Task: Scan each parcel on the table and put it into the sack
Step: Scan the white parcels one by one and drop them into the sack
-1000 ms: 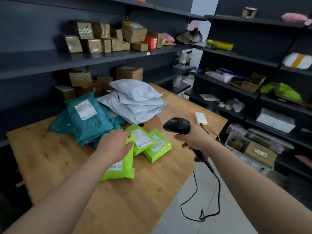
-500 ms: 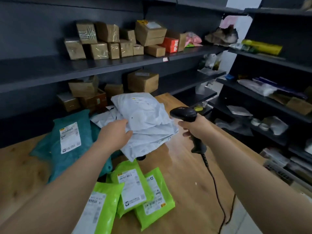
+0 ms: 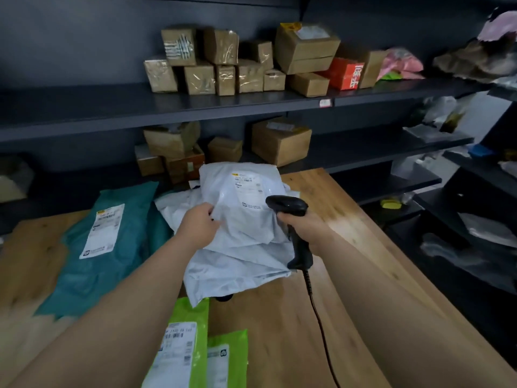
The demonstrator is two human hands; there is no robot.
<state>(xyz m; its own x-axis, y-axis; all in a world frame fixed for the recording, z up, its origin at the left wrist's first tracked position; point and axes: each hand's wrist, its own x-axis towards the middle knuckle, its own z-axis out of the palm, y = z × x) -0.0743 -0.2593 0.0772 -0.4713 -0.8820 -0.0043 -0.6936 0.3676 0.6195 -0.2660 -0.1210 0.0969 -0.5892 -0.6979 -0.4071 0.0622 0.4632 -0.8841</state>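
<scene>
A pile of white poly-bag parcels lies in the middle of the wooden table. My left hand pinches the left edge of the top white parcel, which is tilted up so its label faces me. My right hand grips a black corded barcode scanner, its head just right of that label. A teal parcel lies on the left. Two lime-green parcels lie at the near edge. No sack is in view.
Dark shelves behind the table hold several taped cardboard boxes and a red box. More boxes sit on the lower shelf. Shelving on the right holds bags. The scanner cable trails across the table toward me.
My left hand left the lime-green parcel, moved to the white pile and raised the top parcel. The scanner came up beside its label. My view moved closer and leftward.
</scene>
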